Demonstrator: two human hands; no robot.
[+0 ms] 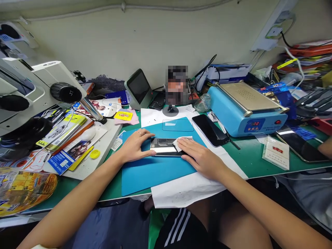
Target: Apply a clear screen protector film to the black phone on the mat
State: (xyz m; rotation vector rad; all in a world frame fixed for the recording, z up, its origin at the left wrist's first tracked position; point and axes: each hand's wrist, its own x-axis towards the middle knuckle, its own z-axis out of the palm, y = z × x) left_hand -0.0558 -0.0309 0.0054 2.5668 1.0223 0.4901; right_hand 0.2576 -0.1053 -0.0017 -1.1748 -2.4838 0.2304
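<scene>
A dark, flat phone-sized panel (163, 142) with a pale strip along it lies on the blue mat (145, 176). My left hand (135, 145), a ring on one finger, grips its left end between the thumb and fingers. A folded white wipe (179, 143) is under the fingers of my right hand (198, 154), which presses it on the panel's right end. That end is partly hidden by the wipe and the hand. Behind the panel, a thin clear sheet with a dark outline (177, 129) lies on the mat.
At left stands a microscope (64, 91) above booklets. A black phone (209, 129) lies right of the mat, before a blue hot-plate machine (228, 112). Further right are a cigarette box (276, 154), another phone (302, 143) and part of another person's hand (326, 148).
</scene>
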